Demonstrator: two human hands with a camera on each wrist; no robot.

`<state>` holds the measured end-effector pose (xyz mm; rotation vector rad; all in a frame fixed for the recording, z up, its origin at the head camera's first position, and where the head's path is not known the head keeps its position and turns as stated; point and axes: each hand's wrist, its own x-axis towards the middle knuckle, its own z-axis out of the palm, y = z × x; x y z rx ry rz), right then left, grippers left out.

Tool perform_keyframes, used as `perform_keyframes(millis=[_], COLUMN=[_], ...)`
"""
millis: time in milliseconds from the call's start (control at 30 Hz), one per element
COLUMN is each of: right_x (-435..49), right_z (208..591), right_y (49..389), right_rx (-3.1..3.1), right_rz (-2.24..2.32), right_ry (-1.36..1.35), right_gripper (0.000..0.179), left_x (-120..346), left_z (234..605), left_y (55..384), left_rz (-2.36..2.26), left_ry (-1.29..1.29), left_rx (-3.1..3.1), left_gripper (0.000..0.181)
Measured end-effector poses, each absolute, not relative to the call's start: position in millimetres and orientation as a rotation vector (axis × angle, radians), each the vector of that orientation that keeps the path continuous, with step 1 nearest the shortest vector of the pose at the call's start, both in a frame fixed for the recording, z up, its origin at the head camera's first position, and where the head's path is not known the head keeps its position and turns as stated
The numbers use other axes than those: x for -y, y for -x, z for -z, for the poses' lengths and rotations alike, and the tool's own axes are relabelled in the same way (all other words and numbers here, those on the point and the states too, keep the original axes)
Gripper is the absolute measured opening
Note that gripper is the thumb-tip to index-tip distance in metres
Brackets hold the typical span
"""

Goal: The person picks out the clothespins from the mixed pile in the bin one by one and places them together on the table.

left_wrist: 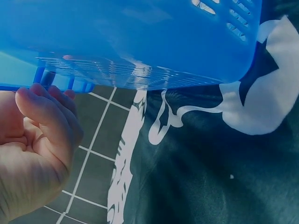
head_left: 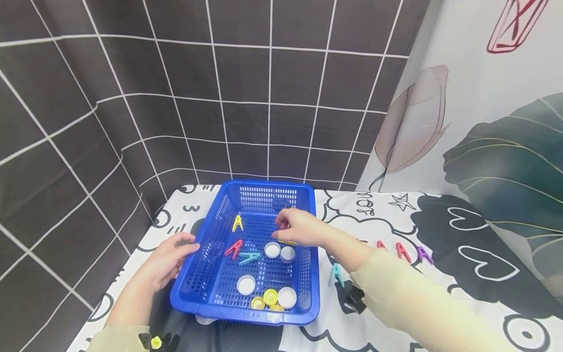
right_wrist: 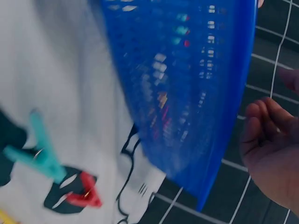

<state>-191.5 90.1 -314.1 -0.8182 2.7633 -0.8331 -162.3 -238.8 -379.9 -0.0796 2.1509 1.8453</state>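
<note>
A blue plastic basket (head_left: 204, 309) holds white caps (head_left: 246, 285), yellow caps (head_left: 270, 297) and several clothespins: a yellow clothespin (head_left: 237, 223), a red clothespin (head_left: 234, 248) and a teal clothespin (head_left: 249, 258). At the basket's left rim, my left hand (head_left: 169, 259) grips the edge; the left wrist view has its curled fingers (left_wrist: 51, 105) against that rim. Over the basket's right half hovers my right hand (head_left: 301, 227), fingers loosely bent. The right wrist view reveals nothing between its fingers (right_wrist: 261, 119) and thumb. Something yellow (head_left: 288, 242) lies just below that hand, partly hidden.
On the patterned cloth right of the basket lie another teal clothespin (head_left: 336, 275), a red clothespin (head_left: 402, 252) and a purple clothespin (head_left: 424, 254). A white round thing (head_left: 205, 319) pokes out below the basket's front edge. Dark tiled-pattern fabric (head_left: 246, 117) hangs behind.
</note>
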Motion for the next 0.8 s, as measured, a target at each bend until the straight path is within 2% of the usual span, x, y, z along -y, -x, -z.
perform_keyframes(millis=[400,800], right_x=[-41,-13], right_z=[306,312], right_y=[204,214], right_rx=[-2.639,-2.597], right_rz=[0.451,0.39], right_ry=[0.791,0.807], right_gripper=[0.05,0.052], left_x=[244,241], left_z=[379,378], left_y=[160,159], left_rz=[-1.84,-1.863], left_ry=[0.079,0.099], left_rx=[-2.161,-2.151], left_gripper=[0.041,0.039])
